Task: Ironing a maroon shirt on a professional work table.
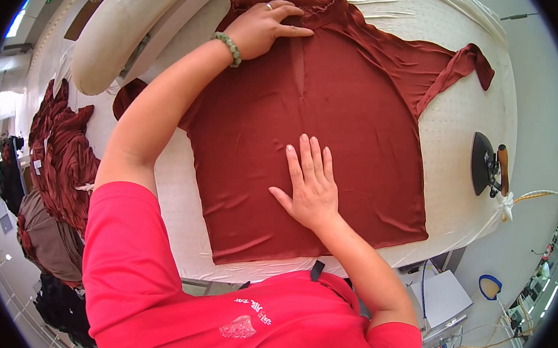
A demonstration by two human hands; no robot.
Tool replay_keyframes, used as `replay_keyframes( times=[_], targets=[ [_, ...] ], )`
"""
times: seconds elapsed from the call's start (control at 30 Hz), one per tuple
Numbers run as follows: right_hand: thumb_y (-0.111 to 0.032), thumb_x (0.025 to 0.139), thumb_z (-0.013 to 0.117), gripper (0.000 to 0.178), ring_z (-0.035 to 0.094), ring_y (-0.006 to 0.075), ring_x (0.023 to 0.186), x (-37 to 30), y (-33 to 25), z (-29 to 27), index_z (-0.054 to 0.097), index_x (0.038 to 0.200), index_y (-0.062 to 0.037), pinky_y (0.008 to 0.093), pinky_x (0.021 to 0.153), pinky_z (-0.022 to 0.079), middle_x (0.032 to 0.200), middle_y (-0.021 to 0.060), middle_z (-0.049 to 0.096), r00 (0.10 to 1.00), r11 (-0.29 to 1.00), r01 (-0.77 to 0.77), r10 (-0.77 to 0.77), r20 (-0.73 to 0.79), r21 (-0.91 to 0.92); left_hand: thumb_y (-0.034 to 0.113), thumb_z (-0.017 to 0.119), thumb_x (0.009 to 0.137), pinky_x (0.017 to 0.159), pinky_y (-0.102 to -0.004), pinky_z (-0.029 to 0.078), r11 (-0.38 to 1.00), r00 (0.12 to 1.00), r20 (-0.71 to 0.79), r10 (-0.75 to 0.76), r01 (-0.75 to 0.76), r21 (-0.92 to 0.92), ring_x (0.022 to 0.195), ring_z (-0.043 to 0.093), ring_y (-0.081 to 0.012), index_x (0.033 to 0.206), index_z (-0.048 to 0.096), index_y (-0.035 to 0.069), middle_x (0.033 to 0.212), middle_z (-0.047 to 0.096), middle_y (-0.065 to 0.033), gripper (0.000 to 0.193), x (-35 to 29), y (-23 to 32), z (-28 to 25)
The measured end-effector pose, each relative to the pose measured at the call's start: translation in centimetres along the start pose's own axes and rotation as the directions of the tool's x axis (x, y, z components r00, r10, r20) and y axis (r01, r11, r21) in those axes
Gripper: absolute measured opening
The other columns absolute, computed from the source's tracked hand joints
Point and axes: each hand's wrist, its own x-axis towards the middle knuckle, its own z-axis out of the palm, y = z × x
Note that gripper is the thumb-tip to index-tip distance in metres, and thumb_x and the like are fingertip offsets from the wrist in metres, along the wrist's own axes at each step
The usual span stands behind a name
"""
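A dark red satin blouse (357, 173) lies spread over a padded ironing table (464, 116), its gathered collar at the far end and one sleeve stretched out to the right. My left hand (263, 29) rests at the collar near the front slit, fingers loosely extended on the cloth. A ring and a green bead bracelet (228, 47) are on that hand and wrist. Lower down, my right hand (312, 183) lies flat on the middle of the blouse with its fingers stretched out. The other sleeve is partly hidden behind my left arm.
An iron (483, 164) with a wooden handle stands at the table's right edge, its cord tied there. A padded pressing arm (103, 45) juts in at upper left. Crumpled dark red garments (64, 152) hang at the left. A white box-shaped unit (444, 295) stands at lower right.
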Motion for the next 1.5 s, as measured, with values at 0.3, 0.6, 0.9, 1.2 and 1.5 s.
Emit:
replay_keyframes(
  times=[0.3, 0.6, 0.9, 1.2, 1.5],
  targets=[
    [-0.040, 0.095, 0.070, 0.062, 0.049, 0.0319, 0.147, -16.5, 1.9, -4.2, 0.060, 0.144, -0.0031, 0.0493, 0.123, 0.035, 0.154, 0.0179, 0.054, 0.907, 0.956, 0.290, -0.292, 0.305, 0.052, -0.002, 0.059, 0.096, 0.112, -0.0419, 0.046, 0.986, 0.997, -0.031, -0.065, 0.059, -0.155, 0.135, 0.055, -0.0285, 0.137, 0.071, 0.036, 0.152, 0.056, -0.0030, 0.057, -0.5, -1.0, 1.3],
    [-0.028, 0.097, 0.072, 0.079, 0.035, 0.0429, 0.153, -10.4, 24.0, -21.1, 0.035, 0.159, 0.0036, 0.0502, 0.125, 0.031, 0.164, 0.0253, 0.037, 0.891, 0.750, -0.432, 0.270, -0.365, -0.500, 0.007, 0.063, 0.100, 0.112, -0.0420, 0.045, 0.965, 0.994, 0.027, -0.103, 0.107, -0.238, 0.133, 0.055, -0.0278, 0.134, 0.073, 0.033, 0.151, 0.057, -0.0025, 0.044, -0.2, -1.2, 0.7],
    [-0.041, 0.092, 0.080, 0.067, 0.062, 0.0390, 0.124, -12.3, 35.6, -26.9, 0.057, 0.142, -0.0019, 0.0469, 0.104, 0.049, 0.140, 0.0222, 0.062, 0.729, 0.584, -0.684, 0.576, -0.370, -0.438, 0.008, 0.067, 0.099, 0.112, -0.0407, 0.045, 0.937, 0.990, 0.034, -0.135, 0.139, -0.320, 0.131, 0.055, -0.0264, 0.129, 0.076, 0.032, 0.149, 0.058, -0.0001, 0.040, 0.0, -1.2, 0.8],
    [-0.034, 0.093, 0.079, 0.044, 0.055, 0.0094, 0.050, -3.2, 23.9, -29.8, 0.070, 0.117, 0.0023, 0.0272, 0.044, 0.039, 0.063, 0.0002, 0.055, 0.479, 0.480, -0.877, 0.865, 0.150, 0.034, 0.009, 0.071, 0.096, 0.119, -0.0426, 0.038, 0.841, 0.952, 0.176, -0.250, 0.303, -0.447, 0.137, 0.049, -0.0250, 0.125, 0.079, 0.030, 0.149, 0.056, 0.0010, 0.037, 0.7, -1.2, 0.3],
    [-0.031, 0.093, 0.078, 0.050, 0.073, 0.0416, 0.102, 12.7, 5.4, -15.8, 0.066, 0.130, 0.0002, 0.0442, 0.088, 0.057, 0.107, 0.0245, 0.076, 0.908, 0.936, -0.351, 0.335, 0.253, 0.020, 0.010, 0.071, 0.095, 0.120, -0.0433, 0.038, 0.826, 0.946, 0.199, -0.257, 0.321, -0.464, 0.138, 0.049, -0.0260, 0.126, 0.079, 0.031, 0.149, 0.056, 0.0004, 0.038, 0.8, -1.3, 0.2]
  ],
)
